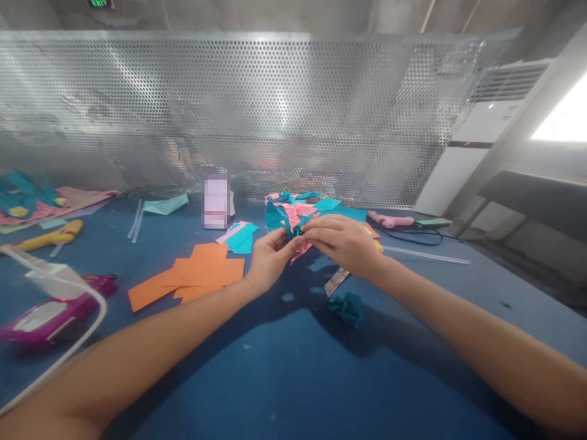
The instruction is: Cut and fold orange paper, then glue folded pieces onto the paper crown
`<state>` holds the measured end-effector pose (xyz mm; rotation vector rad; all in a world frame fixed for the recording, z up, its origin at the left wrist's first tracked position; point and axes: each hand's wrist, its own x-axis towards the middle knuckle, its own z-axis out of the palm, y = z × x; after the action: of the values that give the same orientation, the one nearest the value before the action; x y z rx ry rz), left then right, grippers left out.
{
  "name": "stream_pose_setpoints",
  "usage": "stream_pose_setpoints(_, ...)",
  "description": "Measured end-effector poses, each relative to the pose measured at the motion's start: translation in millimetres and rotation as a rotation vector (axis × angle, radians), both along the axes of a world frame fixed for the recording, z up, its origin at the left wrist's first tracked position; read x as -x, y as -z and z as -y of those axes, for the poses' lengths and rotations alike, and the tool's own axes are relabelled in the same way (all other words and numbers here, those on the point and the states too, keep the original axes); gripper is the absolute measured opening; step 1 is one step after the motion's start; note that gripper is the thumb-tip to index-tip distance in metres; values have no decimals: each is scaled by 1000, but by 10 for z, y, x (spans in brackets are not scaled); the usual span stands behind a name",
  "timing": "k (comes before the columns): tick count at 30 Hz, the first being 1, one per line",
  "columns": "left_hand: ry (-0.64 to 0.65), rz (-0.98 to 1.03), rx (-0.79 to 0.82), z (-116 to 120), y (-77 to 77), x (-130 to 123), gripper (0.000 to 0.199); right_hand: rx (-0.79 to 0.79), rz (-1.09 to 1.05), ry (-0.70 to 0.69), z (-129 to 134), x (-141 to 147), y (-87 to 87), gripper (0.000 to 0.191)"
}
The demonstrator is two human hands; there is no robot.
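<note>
My left hand (274, 255) and my right hand (345, 243) meet in the middle of the view, both with fingers pinched on a dark teal folded paper piece (296, 231). Pink and teal folded paper (294, 212) shows just beyond my fingertips; I cannot tell how much of it belongs to the held piece. Below my right hand, a teal crumpled paper flower (347, 308) lies on the blue table (257, 366). Between that flower and my wrist is a flat strip with metallic-looking patches (337, 281), partly hidden.
Orange paper sheets (202, 273) and blue and pink slips (243, 237) lie left of my hands. A yellow glue gun (43, 238) and a magenta device with a white cable (59, 311) sit far left. A pink glue gun (392, 220) lies right; a perforated metal screen (275, 116) stands behind.
</note>
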<state>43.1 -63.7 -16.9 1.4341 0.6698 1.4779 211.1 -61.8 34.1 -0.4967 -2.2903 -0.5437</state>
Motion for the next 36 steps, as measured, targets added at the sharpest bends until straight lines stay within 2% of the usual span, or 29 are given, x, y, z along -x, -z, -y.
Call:
stream_pose_setpoints(4,-7,-12,25,-28,5,-3,43,66,-36,33,12,-1,1,18)
stream_pose_setpoints(9,10,54,73,-69,15,-20,38,157,-187,88,2,-9,41,7)
stream_pose_setpoints(17,-2,75,94,-59,-25,-48,26,179,-295,125,30,28,43,5)
stream_pose_setpoints(22,-28,81,111,-25,-39,-70,25,251,-332,135,76,73,17,3)
stream_pose_setpoints(27,-10,59,96,-3,-42,-74,25,253,-341,149,90,75,-3,5)
stream_pose_setpoints(36,-51,91,144,27,-73,-97,29,274,-332,158,109,76,-29,6)
